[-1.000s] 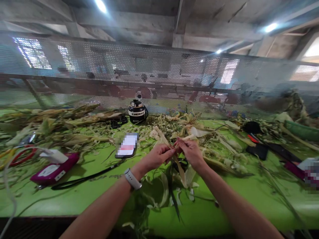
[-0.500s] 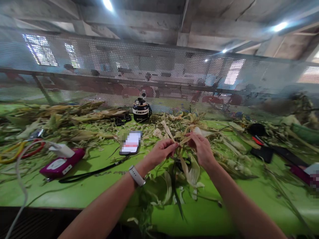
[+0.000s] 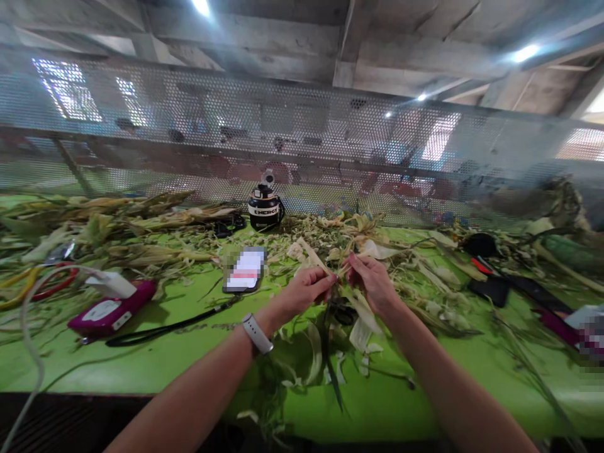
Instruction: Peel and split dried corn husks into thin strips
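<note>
Over the green table [image 3: 141, 365], both my hands pinch strips of dried corn husk [image 3: 352, 302]. My left hand [image 3: 304, 290], with a white watch on its wrist, is closed on a pale strip that points up and to the left. My right hand [image 3: 372, 280] is closed on the strips right beside it, fingertips almost touching the left hand's. Loose husk pieces hang and lie below the hands. A heap of husks [image 3: 349, 236] lies just beyond them.
A phone [image 3: 245, 270] lies left of my hands, a black bottle [image 3: 264, 211] behind it by the perforated metal screen [image 3: 283, 138]. A magenta case [image 3: 111, 313], a black strap and red-handled cutters [image 3: 47, 283] lie at the left. Dark tools [image 3: 493, 286] sit at the right.
My hands have stayed together on the husk strips, shifting slightly; the right hand dropped a little and the strip in the left hand tilted lower.
</note>
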Motion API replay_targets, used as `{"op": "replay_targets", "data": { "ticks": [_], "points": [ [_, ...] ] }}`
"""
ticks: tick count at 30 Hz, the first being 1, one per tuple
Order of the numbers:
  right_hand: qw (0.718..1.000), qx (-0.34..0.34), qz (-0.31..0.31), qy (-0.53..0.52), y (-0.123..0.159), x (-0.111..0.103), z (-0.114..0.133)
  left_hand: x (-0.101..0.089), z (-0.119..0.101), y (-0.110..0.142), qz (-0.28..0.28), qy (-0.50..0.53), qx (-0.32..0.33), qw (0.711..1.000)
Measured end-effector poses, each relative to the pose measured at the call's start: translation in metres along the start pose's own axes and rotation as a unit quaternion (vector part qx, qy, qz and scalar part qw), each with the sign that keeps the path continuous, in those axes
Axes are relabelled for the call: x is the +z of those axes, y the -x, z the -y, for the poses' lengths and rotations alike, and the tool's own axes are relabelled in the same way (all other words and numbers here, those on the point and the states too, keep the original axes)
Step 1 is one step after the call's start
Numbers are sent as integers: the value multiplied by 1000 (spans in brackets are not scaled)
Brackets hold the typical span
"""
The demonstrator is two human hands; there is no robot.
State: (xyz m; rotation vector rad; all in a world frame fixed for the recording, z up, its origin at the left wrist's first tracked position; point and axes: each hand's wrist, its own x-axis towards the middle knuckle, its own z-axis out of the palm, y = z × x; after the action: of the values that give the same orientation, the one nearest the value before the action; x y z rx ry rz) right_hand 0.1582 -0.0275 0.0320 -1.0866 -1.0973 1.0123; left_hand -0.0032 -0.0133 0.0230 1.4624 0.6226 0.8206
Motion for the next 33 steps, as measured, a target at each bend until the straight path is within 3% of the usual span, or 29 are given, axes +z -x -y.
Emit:
{"op": "replay_targets", "data": {
  "ticks": [3,5,7,9,10,12,15,23,27,30,33],
  "points": [
    [1000,13,-12,-19,-4,-6,-1,-1,2,-1,23,83,-18,996],
    [998,-9,-55,-1,-7,-9,-1,-3,4,-2,26,99,-17,995],
    [986,-85,-130,64,-9,-12,-1,-4,6,-3,14,82,-10,996],
    [951,-193,-174,168,-6,-12,1,-4,7,-4,8,55,-1,998],
    [930,-240,-162,226,-4,-11,1,-3,7,-4,7,44,4,999],
    [891,-296,-79,334,2,-7,2,-1,6,-3,15,24,14,1000],
    [857,-303,-6,417,10,-1,2,1,5,-1,31,-9,26,999],
    [846,-336,-39,412,12,3,3,-1,4,1,70,-72,32,994],
    [827,-367,-51,423,11,5,-1,1,4,3,88,-73,27,993],
    [812,-388,-45,435,9,4,-2,4,7,3,70,-39,28,996],
    [792,-417,-90,437,11,2,1,3,8,1,-2,-5,36,999]
  ]
}}
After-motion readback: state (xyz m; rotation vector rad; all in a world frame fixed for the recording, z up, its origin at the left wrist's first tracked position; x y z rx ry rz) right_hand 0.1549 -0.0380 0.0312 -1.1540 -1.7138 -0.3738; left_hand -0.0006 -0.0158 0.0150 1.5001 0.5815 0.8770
